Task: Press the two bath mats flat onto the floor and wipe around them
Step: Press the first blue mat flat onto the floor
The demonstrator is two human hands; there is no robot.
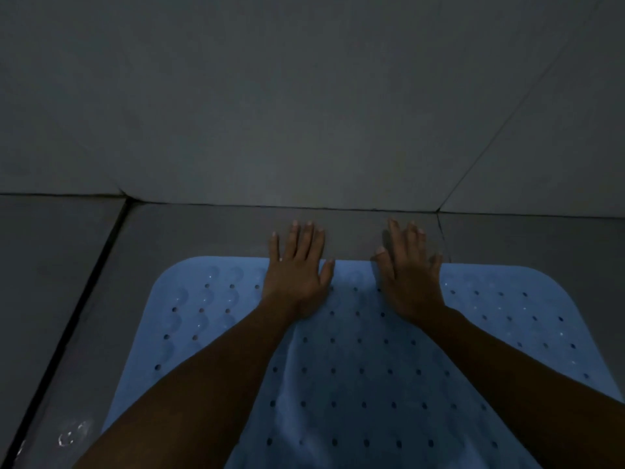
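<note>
A blue rubber bath mat (355, 350) with rows of small holes lies on the dark grey floor, filling the lower middle of the view. My left hand (296, 269) lies flat with straight fingers across the mat's far edge, its fingertips reaching onto the floor tile. My right hand (407, 272) lies the same way a little to the right, palm on the mat's far edge, fingers spread. Both forearms stretch over the mat and hide parts of it. Only one mat is in view.
A grey tiled wall (304, 96) rises just beyond my fingertips. A dark groove or drain channel (84, 289) runs along the floor left of the mat. Drops of water (72, 434) glisten on the floor at the lower left.
</note>
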